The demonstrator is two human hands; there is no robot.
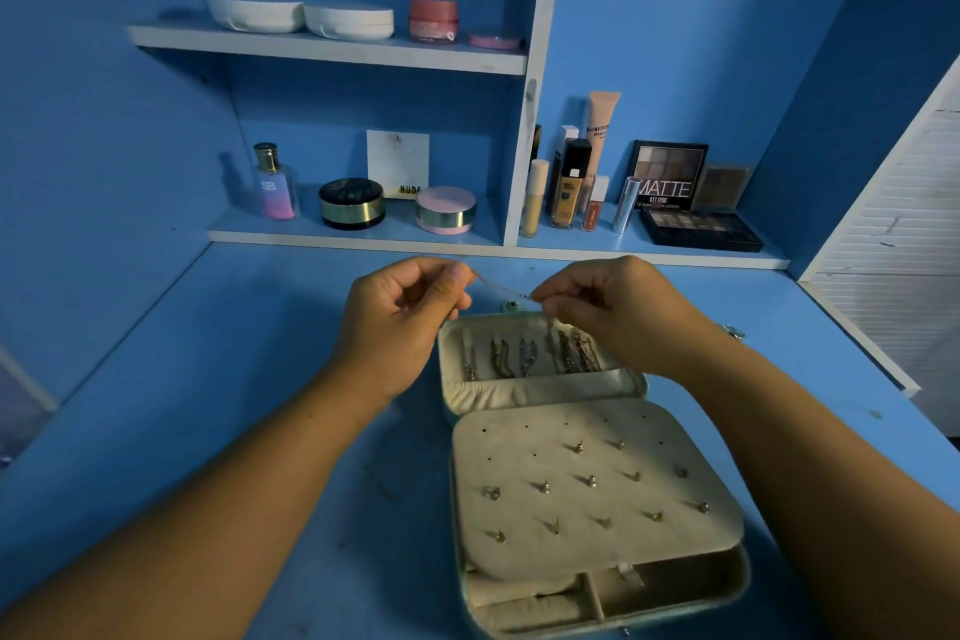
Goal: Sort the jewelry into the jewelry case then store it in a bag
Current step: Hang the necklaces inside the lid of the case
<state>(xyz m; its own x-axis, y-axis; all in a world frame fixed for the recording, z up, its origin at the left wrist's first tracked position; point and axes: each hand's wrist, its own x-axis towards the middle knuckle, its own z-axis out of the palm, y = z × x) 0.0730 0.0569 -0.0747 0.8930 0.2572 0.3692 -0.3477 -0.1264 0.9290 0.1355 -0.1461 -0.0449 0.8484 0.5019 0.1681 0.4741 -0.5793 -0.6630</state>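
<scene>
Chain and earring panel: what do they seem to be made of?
Chain: probably thin metal, silvery, going by its faint glint; too fine to be sure. Earring panel: soft matte cream fabric, velvet- or suede-like, showing no shine and punched holes.

A perfume bottle (274, 182) is standing on the lower shelf (358, 230). A pink jar (432, 19) is sitting higher up.

The eyeshadow box (669, 175) says "MATTE". The white card (398, 163) says "NUDE". The perfume bottle (274, 182) may say "SB".
</scene>
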